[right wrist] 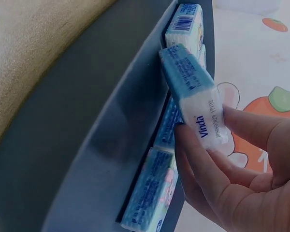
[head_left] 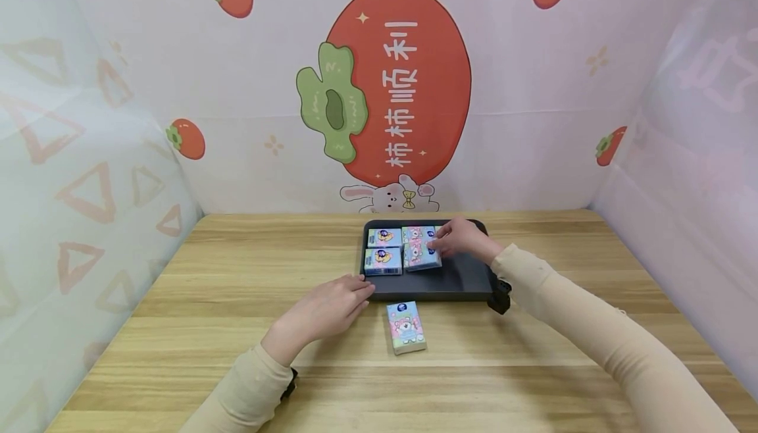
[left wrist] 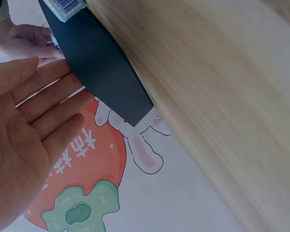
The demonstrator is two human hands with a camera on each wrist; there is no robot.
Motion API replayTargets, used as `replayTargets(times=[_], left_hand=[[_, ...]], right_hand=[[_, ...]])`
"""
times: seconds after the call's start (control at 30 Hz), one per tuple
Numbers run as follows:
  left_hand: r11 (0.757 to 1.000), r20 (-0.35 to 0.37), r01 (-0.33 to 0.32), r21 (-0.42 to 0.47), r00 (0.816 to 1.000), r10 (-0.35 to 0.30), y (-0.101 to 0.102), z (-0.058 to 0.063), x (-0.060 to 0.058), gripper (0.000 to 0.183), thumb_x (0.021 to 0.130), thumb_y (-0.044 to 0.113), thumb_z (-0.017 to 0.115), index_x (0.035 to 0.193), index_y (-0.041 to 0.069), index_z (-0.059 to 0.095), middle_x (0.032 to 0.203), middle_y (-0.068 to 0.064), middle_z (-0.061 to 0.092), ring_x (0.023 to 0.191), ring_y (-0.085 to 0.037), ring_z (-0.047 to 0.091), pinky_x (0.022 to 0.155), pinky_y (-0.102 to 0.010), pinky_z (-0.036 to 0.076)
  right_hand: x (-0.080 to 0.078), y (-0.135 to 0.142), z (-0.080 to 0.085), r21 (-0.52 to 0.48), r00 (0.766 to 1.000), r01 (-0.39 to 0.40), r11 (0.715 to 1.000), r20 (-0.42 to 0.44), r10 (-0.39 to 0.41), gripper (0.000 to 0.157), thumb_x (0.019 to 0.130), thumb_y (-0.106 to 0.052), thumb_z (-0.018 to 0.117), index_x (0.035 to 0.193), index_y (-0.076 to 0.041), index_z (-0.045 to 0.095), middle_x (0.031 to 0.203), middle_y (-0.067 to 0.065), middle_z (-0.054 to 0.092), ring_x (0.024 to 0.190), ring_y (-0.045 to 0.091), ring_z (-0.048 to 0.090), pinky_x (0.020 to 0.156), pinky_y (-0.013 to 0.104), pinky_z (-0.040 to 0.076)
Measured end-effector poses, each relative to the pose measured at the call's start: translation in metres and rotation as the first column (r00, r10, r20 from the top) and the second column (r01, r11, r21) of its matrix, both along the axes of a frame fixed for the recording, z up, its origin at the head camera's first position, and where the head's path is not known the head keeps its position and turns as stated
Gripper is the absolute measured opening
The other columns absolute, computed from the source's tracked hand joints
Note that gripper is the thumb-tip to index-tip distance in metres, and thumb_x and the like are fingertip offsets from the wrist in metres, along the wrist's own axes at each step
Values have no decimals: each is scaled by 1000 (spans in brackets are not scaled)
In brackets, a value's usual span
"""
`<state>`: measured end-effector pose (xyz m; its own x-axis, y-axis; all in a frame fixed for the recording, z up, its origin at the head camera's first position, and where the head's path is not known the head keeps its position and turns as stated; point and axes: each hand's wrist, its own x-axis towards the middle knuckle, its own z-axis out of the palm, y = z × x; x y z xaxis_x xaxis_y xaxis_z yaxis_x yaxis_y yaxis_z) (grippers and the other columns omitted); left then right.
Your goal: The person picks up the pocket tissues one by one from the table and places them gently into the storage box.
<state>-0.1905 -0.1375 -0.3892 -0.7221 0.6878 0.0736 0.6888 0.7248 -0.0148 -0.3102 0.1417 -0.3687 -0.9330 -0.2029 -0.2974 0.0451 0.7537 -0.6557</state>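
Note:
My right hand (head_left: 464, 239) pinches a small Vinda tissue pack (right wrist: 193, 96) by its end, between thumb and fingers. In the right wrist view the held pack is tilted over the dark grey tray (head_left: 456, 285), next to other tissue packs. Two packs, a front one (head_left: 383, 261) and a back one (head_left: 385, 237), lie at the tray's left side, and another pack (head_left: 418, 232) lies behind the held one. My left hand (head_left: 326, 308) has its fingers extended, the tips touching the tray's front left corner. In the left wrist view its palm (left wrist: 19, 145) shows, with nothing in it.
One more tissue pack (head_left: 406, 329) lies face up on the wooden table (head_left: 266, 262), just in front of the tray. Behind the table hangs a printed backdrop (head_left: 503, 156), and cloth walls stand at both sides.

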Motion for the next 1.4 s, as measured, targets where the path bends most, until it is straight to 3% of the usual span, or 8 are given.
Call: replayTargets(times=[0.37,1.4], left_hand=[[1000,7,-3,1,1000,3,0,0,0,34,98,22,52,125,4,62,127,-10,62,121,-26,56,106,-40,44],[1000,4,-3,3,1000,3,1,1,0,34,97,22,53,124,4,62,126,-10,62,121,-27,56,105,-40,46]], right_hand=[[-2,1,-6,16,1000,15,1000,-5,-15,39,87,-30,69,114,-2,66,105,14,70,85,19,70,94,45,53],[1,-8,-11,55,993,52,997,-107,-46,28,84,-23,73,102,-2,72,92,11,72,82,23,67,83,35,58]])
